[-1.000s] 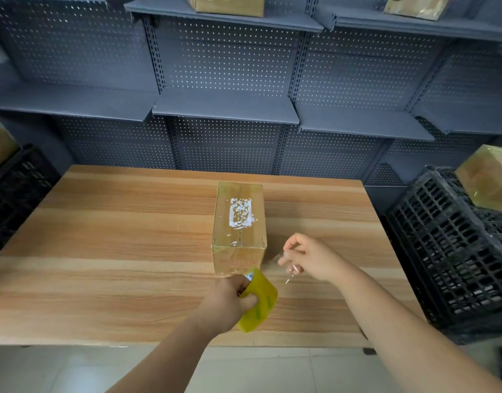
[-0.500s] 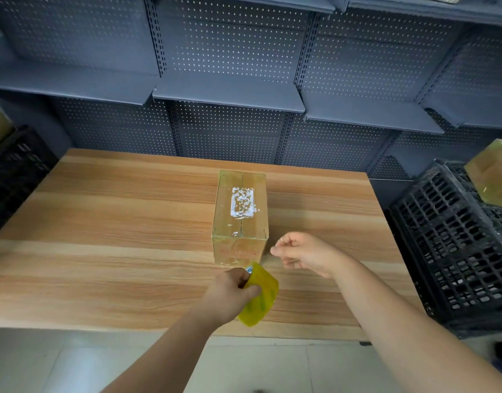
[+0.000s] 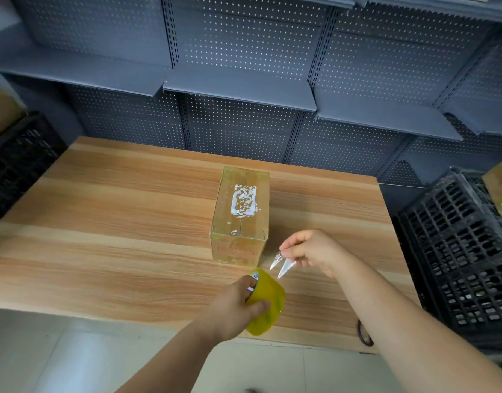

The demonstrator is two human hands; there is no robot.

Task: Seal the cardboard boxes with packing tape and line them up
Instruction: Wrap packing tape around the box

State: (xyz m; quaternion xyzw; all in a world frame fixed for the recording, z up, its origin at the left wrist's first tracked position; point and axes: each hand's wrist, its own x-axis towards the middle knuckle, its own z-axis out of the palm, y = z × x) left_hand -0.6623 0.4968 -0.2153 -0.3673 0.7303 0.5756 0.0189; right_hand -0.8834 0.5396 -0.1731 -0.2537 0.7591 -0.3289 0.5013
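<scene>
A cardboard box (image 3: pixel 242 211) wrapped in clear tape, with a torn white label on top, stands upright in the middle of the wooden table (image 3: pixel 116 222). My left hand (image 3: pixel 238 304) grips a yellow roll of packing tape (image 3: pixel 268 302) just in front of the box, fingers through its core. My right hand (image 3: pixel 312 249) pinches the free end of the clear tape strip (image 3: pixel 281 263), pulled out to the right of the roll, near the box's front right corner.
Black plastic crates stand at the right (image 3: pixel 465 251) and left (image 3: pixel 14 160) of the table, each with a cardboard box (image 3: pixel 499 191) in it. Grey pegboard shelves (image 3: pixel 238 89) run behind the table. A dark hair tie (image 3: pixel 363 333) lies near the table's front right edge.
My right hand has drawn the tape end out to the right of the roll, and a stretch of clear tape now shows. The box has not moved.
</scene>
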